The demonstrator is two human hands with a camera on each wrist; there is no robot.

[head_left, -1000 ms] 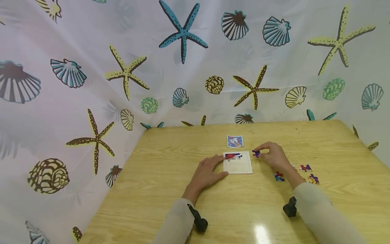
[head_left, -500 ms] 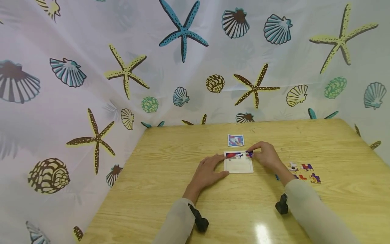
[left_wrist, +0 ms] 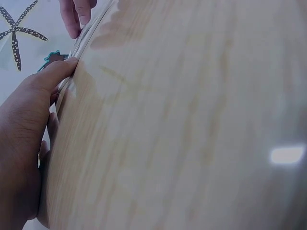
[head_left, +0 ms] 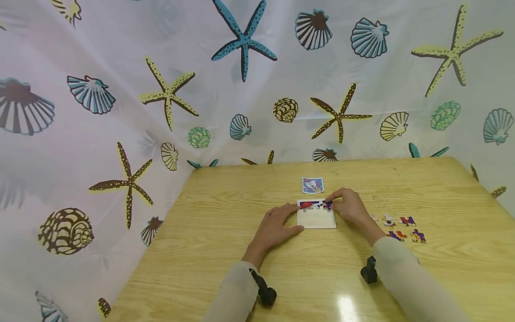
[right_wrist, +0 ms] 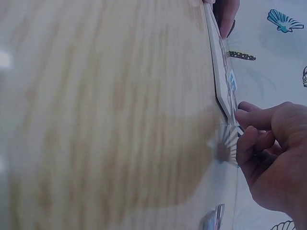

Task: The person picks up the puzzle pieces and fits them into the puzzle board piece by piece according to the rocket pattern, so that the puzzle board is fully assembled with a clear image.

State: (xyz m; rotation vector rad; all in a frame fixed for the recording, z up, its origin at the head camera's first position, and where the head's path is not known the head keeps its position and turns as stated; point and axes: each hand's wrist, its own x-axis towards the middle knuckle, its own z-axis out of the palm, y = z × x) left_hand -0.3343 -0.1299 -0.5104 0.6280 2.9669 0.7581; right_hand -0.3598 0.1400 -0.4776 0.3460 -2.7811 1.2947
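A white square puzzle tray [head_left: 316, 220] lies on the wooden table in the head view, with joined red, white and purple pieces [head_left: 309, 205] along its top row. At its left edge rests my left hand [head_left: 275, 227], fingers near the upper corner and thumb near the lower one. My right hand [head_left: 352, 207] pinches a purple puzzle piece [head_left: 328, 206] at the tray's upper right corner, its fingertips partly covering it. In the right wrist view, the right hand [right_wrist: 276, 148] has thumb and fingers at the tray's edge; the piece cannot be made out there.
Several loose puzzle pieces [head_left: 407, 221] lie on the table to the right, some partly behind the right forearm. Just beyond the tray is a small picture card [head_left: 313, 185]. A curtain [head_left: 257, 103] printed with shells and starfish hangs behind the table [head_left: 217, 214].
My right hand has carried the purple piece leftward from beside the tray into its upper right corner, against the top row. The left hand has stayed at the tray's left edge.
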